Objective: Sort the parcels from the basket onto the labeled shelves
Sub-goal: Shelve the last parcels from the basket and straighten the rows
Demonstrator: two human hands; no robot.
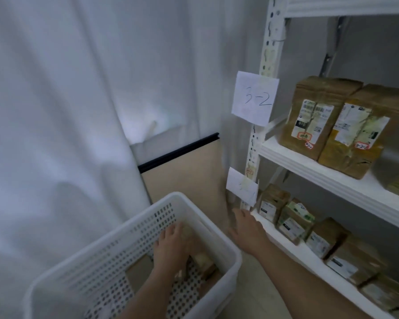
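**A:** What are the fingers doing?

**B:** The left hand [171,247] is down inside the white basket [219,240], palm down, its fingers [174,229] spread fairly straight over a brown parcel [204,263] lying on the perforated floor of the basket. Motion blur hides whether they curl round it, so a grip cannot be told. The right hand [248,229] is outside the basket, just past its right rim, with fingers [237,214] straight and relaxed, holding nothing, reaching toward the foot of the shelf post [266,65].

**A:** And the parcels relative to the basket?

**B:** One or two brown parcels remain in the basket under and beside the left hand, against its right wall. To the right of the basket stands the white shelf unit [332,178]. On its lower shelf [293,252], nearest the basket, a row of brown parcels [293,224] stands upright with printed labels facing out. On the shelf above, two larger brown parcels [313,118] stand touching side by side, each with a handwritten sticker.

**A:** Any labels?

**B:** A paper sheet marked "3-2" [255,101] is taped to the post above the basket; a smaller sheet [242,187] hangs lower, its writing unreadable. A white curtain [67,100] hangs behind the basket.
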